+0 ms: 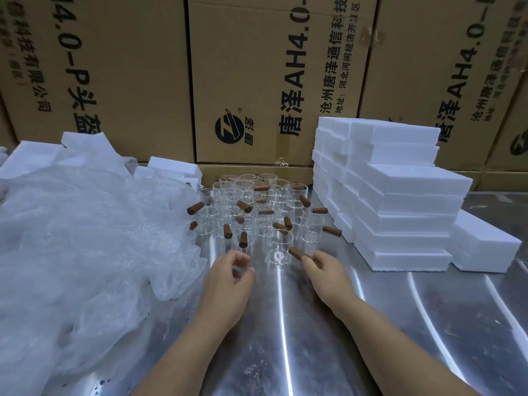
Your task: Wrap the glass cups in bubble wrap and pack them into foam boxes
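1. The cup (278,254) I want stands upright at the near edge of the group of cups (257,207). It is between my two hands and a little ahead of them.
2. Its brown handle (296,253) sticks out from the glass to the right and toward me, so its long axis points to my right hand (325,271). This hand is the nearer one for the lift.
3. My right hand has its fingertips together on the outer end of the handle, in a pinch. The palm is low, close to the table (314,338).
4. My left hand (230,277) is just left of the cup, with the fingers curled toward the thumb. There is maybe clear glass between them, but I cannot tell if this hand grips something or is only near it.
5. I judge the next move is to pull the cup toward me by the handle, and the left hand can support the glass wall.
6. The bubble wrap (85,238) lies at my left, near the left hand. The foam boxes (400,201) are stacked at my right, apart from both hands.
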